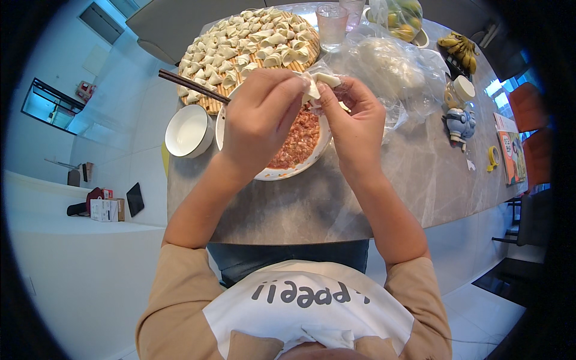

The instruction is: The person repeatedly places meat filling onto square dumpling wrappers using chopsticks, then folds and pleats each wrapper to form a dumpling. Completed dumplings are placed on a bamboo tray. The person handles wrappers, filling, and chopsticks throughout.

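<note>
Between the fingertips of both hands is a partly folded wonton (311, 89) of pale dough, raised above a white bowl of minced meat (297, 139). My left hand (265, 108) pinches its left side, and my right hand (355, 112) grips the right side. Fingers cover much of the dough. Dark chopsticks (193, 85) stick out to the left of the meat bowl, their other ends hidden behind my left hand. Further left stands a white bowl with a dark rim (189, 130), which seems to hold clear liquid. Many folded wontons (252, 38) cover a round woven tray (309, 30) at the back.
Right of my hands lies a clear plastic bag (396, 72) with pale contents. Behind it are a glass (332, 27) and bagged fruit (400, 20). Bananas (459, 49), a lidded jar (459, 91), a blue toy-like object (460, 123), yellow tape (493, 156) and books (512, 157) line the right side.
</note>
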The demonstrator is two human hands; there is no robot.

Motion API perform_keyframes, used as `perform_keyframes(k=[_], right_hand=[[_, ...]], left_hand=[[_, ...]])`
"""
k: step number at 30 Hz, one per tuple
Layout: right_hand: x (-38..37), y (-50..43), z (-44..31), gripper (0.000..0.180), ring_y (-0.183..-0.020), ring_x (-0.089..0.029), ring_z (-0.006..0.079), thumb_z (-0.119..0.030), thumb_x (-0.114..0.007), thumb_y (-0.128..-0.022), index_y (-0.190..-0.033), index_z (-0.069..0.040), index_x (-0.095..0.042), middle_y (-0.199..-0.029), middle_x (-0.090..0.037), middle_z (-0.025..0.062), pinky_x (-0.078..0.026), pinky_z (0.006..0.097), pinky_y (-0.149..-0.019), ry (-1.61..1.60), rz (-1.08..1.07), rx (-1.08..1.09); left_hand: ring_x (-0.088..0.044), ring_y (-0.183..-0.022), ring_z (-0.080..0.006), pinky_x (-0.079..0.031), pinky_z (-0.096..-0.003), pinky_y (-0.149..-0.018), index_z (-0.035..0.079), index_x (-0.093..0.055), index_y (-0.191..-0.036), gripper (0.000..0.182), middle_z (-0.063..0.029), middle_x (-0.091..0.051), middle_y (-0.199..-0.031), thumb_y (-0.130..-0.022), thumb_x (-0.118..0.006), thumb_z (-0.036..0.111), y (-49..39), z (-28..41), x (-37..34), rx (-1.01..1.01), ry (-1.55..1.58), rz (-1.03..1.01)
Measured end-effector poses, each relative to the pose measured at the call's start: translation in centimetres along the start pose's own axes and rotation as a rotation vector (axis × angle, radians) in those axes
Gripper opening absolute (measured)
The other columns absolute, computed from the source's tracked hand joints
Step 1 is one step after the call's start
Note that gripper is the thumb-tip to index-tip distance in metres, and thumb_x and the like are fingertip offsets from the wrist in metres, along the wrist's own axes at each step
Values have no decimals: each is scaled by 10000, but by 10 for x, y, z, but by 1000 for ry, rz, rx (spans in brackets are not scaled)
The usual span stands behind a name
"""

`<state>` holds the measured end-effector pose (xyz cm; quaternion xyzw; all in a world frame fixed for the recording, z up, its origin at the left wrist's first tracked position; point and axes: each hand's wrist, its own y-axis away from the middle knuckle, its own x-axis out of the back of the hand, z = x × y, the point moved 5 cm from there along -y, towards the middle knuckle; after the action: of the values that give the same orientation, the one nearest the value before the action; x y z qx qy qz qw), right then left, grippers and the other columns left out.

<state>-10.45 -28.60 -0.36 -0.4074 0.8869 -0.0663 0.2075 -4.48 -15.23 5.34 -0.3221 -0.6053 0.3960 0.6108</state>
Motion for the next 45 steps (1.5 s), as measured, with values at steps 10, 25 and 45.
perform_keyframes(k=[10, 25, 45], right_hand=[[-2, 0, -6, 134, -846, -661, 142, -35, -694, -887, -998, 40, -685, -977, -658, 98, -547, 275, -704, 238, -50, 198], [-15, 12, -28, 266, -987, -636, 265, 20, -689, -823, -1088, 25, -665, -1115, -589, 173, -547, 338, -831, 619, -139, 645], [-11, 4, -13, 144, -862, -683, 220, 37, -626, -882, -1019, 31, -670, -988, -609, 136, -558, 307, -764, 277, -166, 371]], left_hand=[[-637, -863, -265, -549, -358, -689, -5, -681, -998, 285, -96, -636, -983, -721, -720, -57, 4, -2, -5, -91, -111, -177], [-648, -819, -274, -546, -358, -696, 34, -663, -954, 252, -96, -655, -927, -729, -750, -36, 4, -12, 3, 48, -96, -51], [-705, -844, -133, -602, -271, -753, -28, -671, -1022, 163, -90, -708, -963, -868, -722, -35, 0, -7, 11, 394, 204, -215]])
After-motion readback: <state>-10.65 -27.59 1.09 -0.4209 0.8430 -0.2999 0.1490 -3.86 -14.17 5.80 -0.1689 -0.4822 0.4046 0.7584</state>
